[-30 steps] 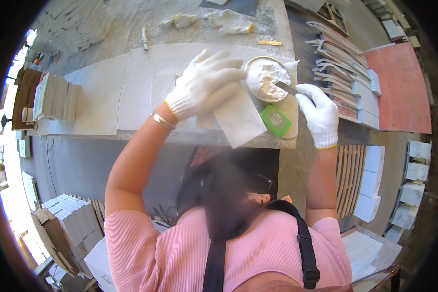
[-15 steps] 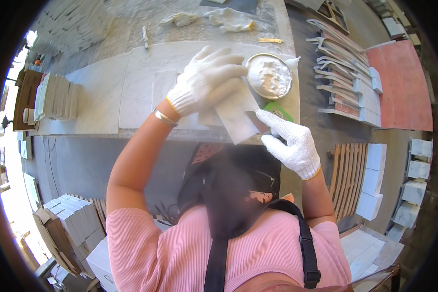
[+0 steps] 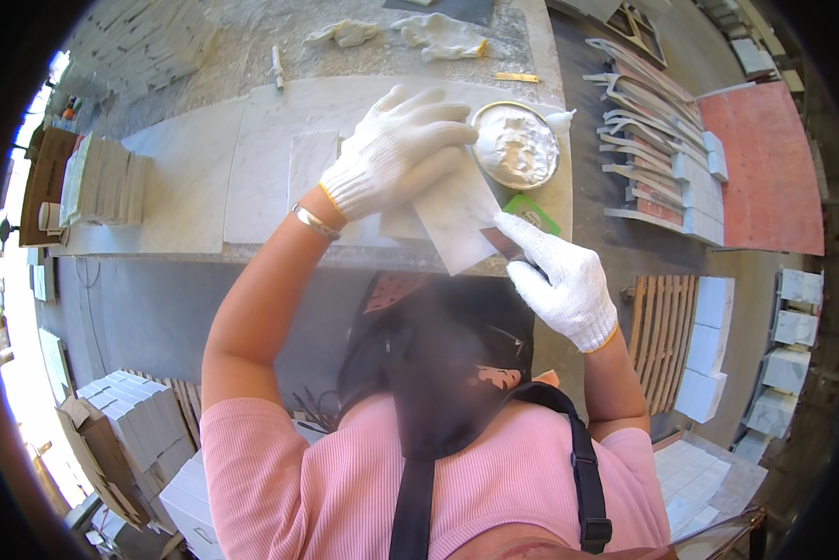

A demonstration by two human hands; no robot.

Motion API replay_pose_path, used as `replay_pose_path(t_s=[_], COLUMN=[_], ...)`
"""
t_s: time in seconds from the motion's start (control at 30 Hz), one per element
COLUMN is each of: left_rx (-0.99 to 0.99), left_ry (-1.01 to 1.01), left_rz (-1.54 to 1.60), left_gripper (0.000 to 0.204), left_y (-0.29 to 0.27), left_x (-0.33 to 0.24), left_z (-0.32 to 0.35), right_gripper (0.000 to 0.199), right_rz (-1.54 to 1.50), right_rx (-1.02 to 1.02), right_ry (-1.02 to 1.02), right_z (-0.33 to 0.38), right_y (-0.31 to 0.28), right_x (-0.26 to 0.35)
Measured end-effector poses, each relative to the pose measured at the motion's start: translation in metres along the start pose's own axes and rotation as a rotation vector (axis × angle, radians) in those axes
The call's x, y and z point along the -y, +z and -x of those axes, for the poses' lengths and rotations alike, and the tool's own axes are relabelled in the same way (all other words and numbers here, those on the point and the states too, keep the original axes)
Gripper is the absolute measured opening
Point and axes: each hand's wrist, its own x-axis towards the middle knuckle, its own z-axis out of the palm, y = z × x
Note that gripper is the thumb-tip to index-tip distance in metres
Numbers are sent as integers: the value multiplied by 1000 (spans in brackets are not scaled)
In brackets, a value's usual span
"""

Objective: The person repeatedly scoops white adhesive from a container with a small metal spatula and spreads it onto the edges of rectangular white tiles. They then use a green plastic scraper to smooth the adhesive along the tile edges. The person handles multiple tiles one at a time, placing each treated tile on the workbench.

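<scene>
A white marble tile (image 3: 457,219) is tilted over the near edge of the worktable. My left hand (image 3: 401,145), in a white knitted glove, grips its far end, with the fingers bent over it and the thumb side partly hidden. My right hand (image 3: 566,287), gloved too, pinches a thin brownish scraper blade (image 3: 502,243) against the tile's right edge, near the corner closest to me. The blade's handle, if any, is hidden by the glove. Beyond the tile stands a round bowl (image 3: 480,117) filled with white paste (image 3: 517,147). A green card-like piece (image 3: 533,214) lies between bowl and right hand.
On the marble-topped table (image 3: 181,201) lie a white tube-like stick (image 3: 278,68), spare gloves (image 3: 443,37) and a yellow strip (image 3: 517,77). Tile stacks (image 3: 111,187) stand at the left. Right of the table are a rack of strips (image 3: 657,149) and a wooden pallet (image 3: 662,341).
My right hand has shifted slightly toward me and to the right, taking the blade along the tile's edge to its near corner. My left hand and the tile stay nearly in place.
</scene>
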Motion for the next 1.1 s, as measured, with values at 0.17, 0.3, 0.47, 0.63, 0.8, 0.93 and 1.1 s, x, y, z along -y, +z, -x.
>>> replay_pose_path(t_s=[0.17, 0.3, 0.47, 0.63, 0.8, 0.93, 1.1], left_rx=[0, 1, 4, -127, -119, -127, -10], left_ry=[1, 2, -2, 62, 50, 58, 7], left_rz=[5, 4, -4, -97, -82, -103, 5], left_gripper=[34, 34, 34, 28, 27, 27, 33], left_y=[-1, -2, 0, 6, 7, 6, 0], left_x=[0, 0, 1, 2, 2, 1, 0], left_z=[0, -1, 0, 0, 0, -1, 0], right_gripper=[43, 43, 42, 43, 44, 44, 43], right_rz=[36, 46, -17, -82, -164, -104, -160], right_rx=[-7, 26, 48, 125, 96, 71, 125], right_ry=[-44, -22, 14, 100, 64, 17, 8], right_z=[1, -1, -2, 5, 6, -4, -12], right_y=[2, 4, 4, 0, 0, 5, 8], right_x=[0, -1, -1, 0, -2, -8, -11])
